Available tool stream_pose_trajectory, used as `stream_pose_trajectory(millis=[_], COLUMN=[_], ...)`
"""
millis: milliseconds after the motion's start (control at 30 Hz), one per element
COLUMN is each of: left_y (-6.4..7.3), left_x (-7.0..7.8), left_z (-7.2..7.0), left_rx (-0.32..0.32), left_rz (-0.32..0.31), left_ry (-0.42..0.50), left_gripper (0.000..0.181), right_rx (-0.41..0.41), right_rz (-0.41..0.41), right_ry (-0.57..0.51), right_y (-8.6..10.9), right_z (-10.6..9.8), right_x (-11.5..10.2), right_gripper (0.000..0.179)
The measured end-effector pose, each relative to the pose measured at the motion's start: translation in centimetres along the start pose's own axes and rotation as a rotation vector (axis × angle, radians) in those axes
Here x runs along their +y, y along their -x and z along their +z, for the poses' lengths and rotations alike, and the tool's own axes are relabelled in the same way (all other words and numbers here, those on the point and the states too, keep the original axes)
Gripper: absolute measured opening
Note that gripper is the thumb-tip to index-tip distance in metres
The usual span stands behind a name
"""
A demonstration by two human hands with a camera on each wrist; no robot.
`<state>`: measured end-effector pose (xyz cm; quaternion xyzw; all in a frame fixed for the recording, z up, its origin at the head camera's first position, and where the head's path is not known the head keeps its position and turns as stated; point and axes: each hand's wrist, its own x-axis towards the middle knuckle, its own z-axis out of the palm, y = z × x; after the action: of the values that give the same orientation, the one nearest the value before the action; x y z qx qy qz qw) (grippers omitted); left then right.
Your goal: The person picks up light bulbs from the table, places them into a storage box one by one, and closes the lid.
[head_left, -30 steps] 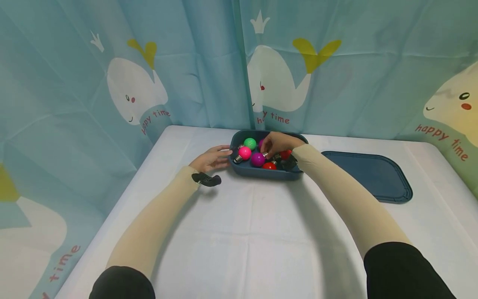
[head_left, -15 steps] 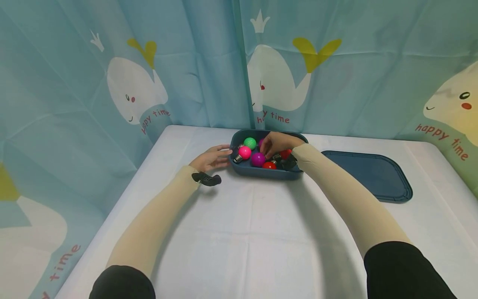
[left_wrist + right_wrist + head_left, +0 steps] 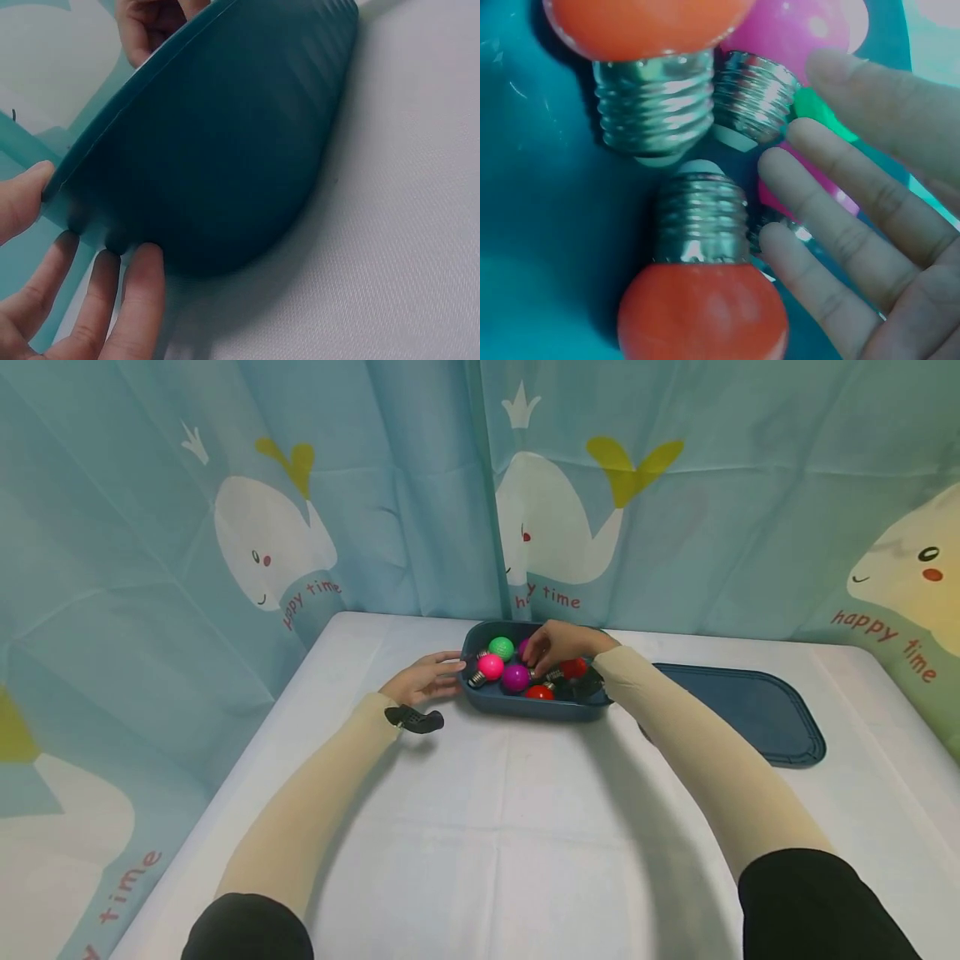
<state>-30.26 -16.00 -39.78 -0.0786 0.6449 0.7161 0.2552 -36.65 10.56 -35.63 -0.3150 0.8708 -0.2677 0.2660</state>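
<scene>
A dark blue container (image 3: 525, 706) with light bulbs stands at the back of the table. My left hand (image 3: 426, 679) is at its left end; in the left wrist view the thumb lies at the rim and straight fingers (image 3: 142, 292) touch the outer wall. My right hand (image 3: 558, 643) reaches inside, among the bulbs. In the right wrist view its thumb overlaps a purple bulb (image 3: 780, 26), with the other fingers spread and nearly straight beside the screw bases. Near them lie red bulbs (image 3: 705, 315), a green bulb (image 3: 501, 648) and a pink bulb (image 3: 491, 667).
To the container's right, partly behind the right sleeve, lies a flat dark blue tray or lid (image 3: 750, 710). A white cloth (image 3: 450, 860) covers the table. A light blue curtain (image 3: 420, 527) with whale prints hangs close behind the container.
My right wrist and forearm have risen and shifted slightly right, overlapping the flat tray's left corner. The right fingertips stay near the purple bulb. My left hand has not moved.
</scene>
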Motion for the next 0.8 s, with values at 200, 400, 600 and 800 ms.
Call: stream_pose_trajectory(millis=[200,400,600,800], left_y=[-0.1,-0.2,0.0,0.2], left_x=[0.0,-0.1,0.0,0.1], left_z=[0.0,0.0,0.1,0.3], left_rx=[0.013,0.012,0.022,0.062], left_rz=[-0.001,-0.002,0.001,0.015], left_ry=[-0.008,-0.023,-0.025,-0.085], left_gripper=[0.055,0.055,0.055,0.055], right_rx=[0.034,0.078,0.137,0.192], right_rz=[-0.055,-0.083,-0.109,-0.106], right_ry=[0.015,-0.004,-0.007,-0.04], right_y=[0.8,1.7,3.0,4.3], right_z=[-0.5,-0.7,-0.6,-0.3], right_x=[0.0,-0.1,-0.9,-1.8], right_gripper=[0.032,0.035,0.037,0.04])
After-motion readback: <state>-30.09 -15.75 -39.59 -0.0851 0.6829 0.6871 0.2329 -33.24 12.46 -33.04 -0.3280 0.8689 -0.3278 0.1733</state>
